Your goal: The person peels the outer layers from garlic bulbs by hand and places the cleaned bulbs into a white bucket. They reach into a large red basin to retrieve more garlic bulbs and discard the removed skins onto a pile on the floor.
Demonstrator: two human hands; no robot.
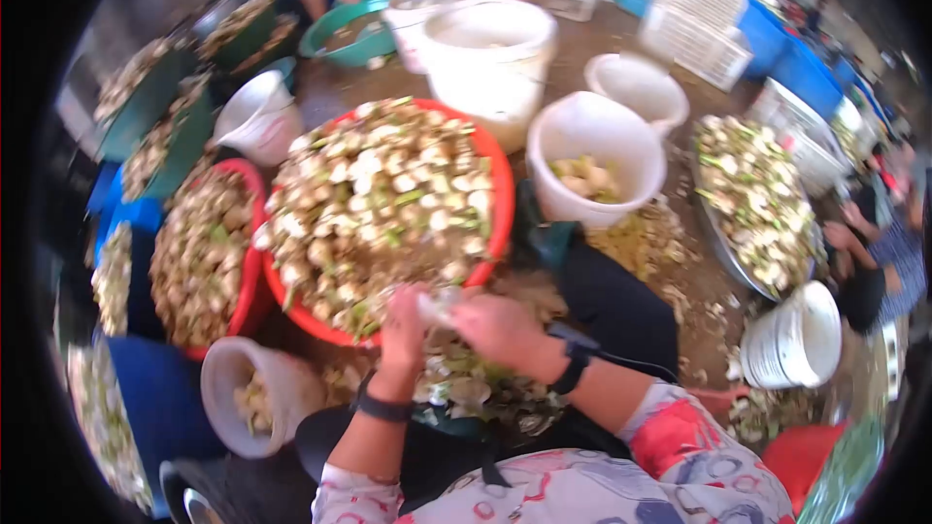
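Note:
Both of my hands meet just over the near rim of a large red tub point(503, 196) heaped with whitish bulbs point(374, 189) with bits of green stem. Between my fingers is a small white piece point(434, 309), blurred. My left hand point(403, 325) is closed around its left side. My right hand point(500, 330) grips it from the right, fingers bent. Under my hands lies a pile of green and pale peelings point(476, 383). Whether a tool is in either hand cannot be made out.
A white bucket point(218, 398) with pale pieces stands at lower left, another point(631, 150) at upper right of the tub. A second red tub point(254, 281) is at left. A metal basin point(723, 233) of bulbs stands right, beside a co-worker point(898, 262).

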